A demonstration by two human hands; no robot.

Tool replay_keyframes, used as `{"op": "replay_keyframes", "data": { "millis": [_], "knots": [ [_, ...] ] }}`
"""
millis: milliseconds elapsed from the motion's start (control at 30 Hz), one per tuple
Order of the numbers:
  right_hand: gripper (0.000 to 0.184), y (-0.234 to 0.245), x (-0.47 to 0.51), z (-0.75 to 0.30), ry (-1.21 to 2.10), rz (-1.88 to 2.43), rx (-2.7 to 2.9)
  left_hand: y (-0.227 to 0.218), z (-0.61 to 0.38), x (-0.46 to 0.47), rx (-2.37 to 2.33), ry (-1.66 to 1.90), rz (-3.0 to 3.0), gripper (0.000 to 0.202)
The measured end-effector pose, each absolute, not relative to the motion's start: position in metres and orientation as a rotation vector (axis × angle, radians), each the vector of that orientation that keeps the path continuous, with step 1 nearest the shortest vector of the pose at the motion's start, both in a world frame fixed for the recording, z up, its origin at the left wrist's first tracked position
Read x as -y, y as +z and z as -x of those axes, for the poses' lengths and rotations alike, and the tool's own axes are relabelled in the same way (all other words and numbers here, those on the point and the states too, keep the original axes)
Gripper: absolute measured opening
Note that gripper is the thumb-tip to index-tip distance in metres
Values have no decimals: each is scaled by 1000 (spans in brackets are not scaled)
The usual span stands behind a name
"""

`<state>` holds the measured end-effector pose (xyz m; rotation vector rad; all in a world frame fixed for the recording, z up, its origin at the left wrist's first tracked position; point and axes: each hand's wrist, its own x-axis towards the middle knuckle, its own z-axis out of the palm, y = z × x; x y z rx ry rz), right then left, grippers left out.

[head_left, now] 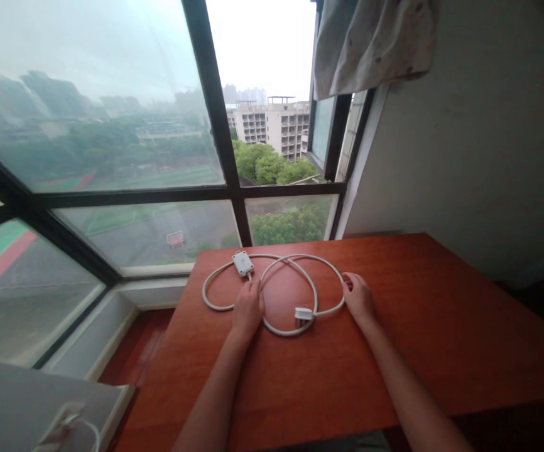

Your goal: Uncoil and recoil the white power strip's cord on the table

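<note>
A white power cable (285, 333) lies in overlapping loops on the reddish-brown wooden table. At its left part is a small pale rectangular box (242, 264) with screws at its corners. The cable's white plug (304, 314) rests inside the loops, near the middle. My left hand (248, 306) is closed on the cable just below the box, its fingertips close together. On the right side of the loops, my right hand (359, 297) has its fingers curled around the cable's outer bend. Its fingertips are partly hidden.
The wooden table (441, 326) reaches far to the right and ends at a window (135, 150) with dark frames. A pale curtain (370, 50) hangs above the back edge. At lower left, a wall socket (67, 417) has a white cord plugged in.
</note>
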<state>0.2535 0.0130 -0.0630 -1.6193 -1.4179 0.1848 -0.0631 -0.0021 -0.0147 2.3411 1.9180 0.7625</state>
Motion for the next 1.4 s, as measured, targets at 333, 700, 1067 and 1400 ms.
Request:
{"op": "replay_keyframes", "data": {
  "millis": [333,700,1067,1400],
  "knots": [
    [37,-71,-8,-268,556,1433,937,-10,83,3,-1736,1082,-2042,24],
    [33,-56,2,-257,340,1522,1141,2,76,13,-1961,534,-2159,33],
    [24,-46,14,-240,309,1368,1651,6,70,13,-2242,324,-2106,40],
    [37,-48,10,-248,411,1510,1424,11,79,14,-2235,477,-2133,28]
  ]
}}
